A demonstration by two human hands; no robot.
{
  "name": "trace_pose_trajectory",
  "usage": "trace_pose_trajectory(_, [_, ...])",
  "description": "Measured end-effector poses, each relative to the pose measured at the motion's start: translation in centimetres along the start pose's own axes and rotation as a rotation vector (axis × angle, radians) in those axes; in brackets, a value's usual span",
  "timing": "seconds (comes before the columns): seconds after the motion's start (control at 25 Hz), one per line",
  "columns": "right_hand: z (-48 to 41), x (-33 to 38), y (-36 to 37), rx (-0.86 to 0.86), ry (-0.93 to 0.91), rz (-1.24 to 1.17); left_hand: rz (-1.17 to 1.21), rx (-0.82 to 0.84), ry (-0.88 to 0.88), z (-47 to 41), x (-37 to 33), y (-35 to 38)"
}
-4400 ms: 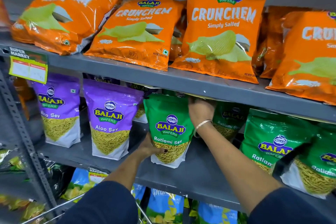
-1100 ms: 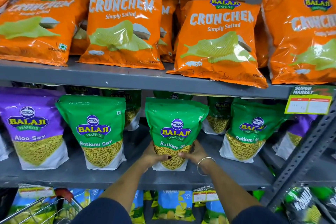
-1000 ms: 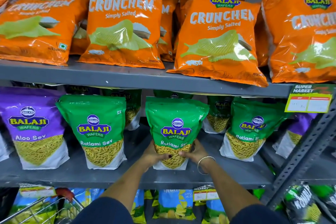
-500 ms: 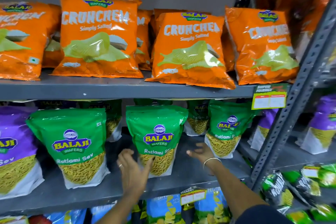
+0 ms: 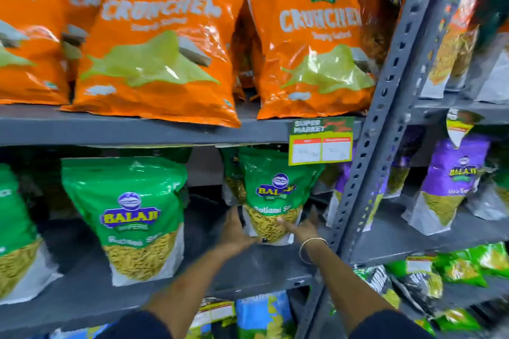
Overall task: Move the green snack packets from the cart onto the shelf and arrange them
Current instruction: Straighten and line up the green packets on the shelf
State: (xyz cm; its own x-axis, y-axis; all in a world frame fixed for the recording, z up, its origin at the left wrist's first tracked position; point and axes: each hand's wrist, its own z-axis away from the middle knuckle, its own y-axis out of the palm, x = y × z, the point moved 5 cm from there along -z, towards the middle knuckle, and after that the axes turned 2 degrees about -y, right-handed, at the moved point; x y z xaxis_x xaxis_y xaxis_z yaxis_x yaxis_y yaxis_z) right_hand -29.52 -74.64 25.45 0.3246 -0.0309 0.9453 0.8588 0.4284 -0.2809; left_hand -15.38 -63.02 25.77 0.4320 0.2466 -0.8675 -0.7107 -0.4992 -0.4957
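Hands: the left hand (image 5: pixel 236 231) and right hand (image 5: pixel 301 224) are clamped on the lower sides of one glossy green stand-up pouch of yellow sev (image 5: pixel 272 195), palms facing each other across it.
Change: half a second ago both hands were open and clear of the middle green pouch (image 5: pixel 129 212); they have shifted right and closed on the next one.
Pouch: it stands upright on the grey metal middle shelf (image 5: pixel 272 261), between the palms, its base at finger level.
Neighbours: a second green pouch (image 5: pixel 232 187) sits just behind the left fingertips; the middle pouch stands well left of the left hand, alone and upright.
Surroundings: a green and red price tag (image 5: pixel 321 143) hangs above the right hand; a perforated grey upright (image 5: pixel 366 162) stands just beyond it.
Meaning: the middle pouch looks settled; the work appears to be straightening the row pouch by pouch. The cart is out of view.
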Motion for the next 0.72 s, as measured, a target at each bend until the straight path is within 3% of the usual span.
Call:
trace_pose_trajectory(0.12, [-3.0,-0.2,0.2,0.095,-0.16,-0.114,0.12,0.058,-0.08,-3.0,0.0,1.9])
trace_pose_trajectory(0.2, [-3.9,-0.6,0.3,0.091,-0.206,-0.125,0.213,0.009,-0.144,-2.9,0.6,2.0])
trace_pose_trajectory(0.44, [0.2,0.4,2.5,0.316,-0.193,-0.152,0.312,-0.162,-0.178,1.1,1.2,0.5])
trace_pose_trajectory(0.52, [1.8,4.0,1.4,0.176,-0.274,-0.199,0.284,-0.164,-0.2,2.2,0.5,0.0])
trace_pose_trajectory(0.56, [2.7,6.5,0.1,0.006,-0.366,-0.138,0.264,-0.164,-0.197,2.3,0.3,-0.1])
trace_pose_trajectory(0.64, [4.4,11.4,-1.6,-0.267,-0.608,0.232,0.251,-0.169,-0.189,2.1,0.5,0.1])
trace_pose_trajectory(0.72, [6.5,15.0,-0.8,-0.261,-0.752,0.77,0.197,-0.191,-0.209,2.6,0.2,0.0])
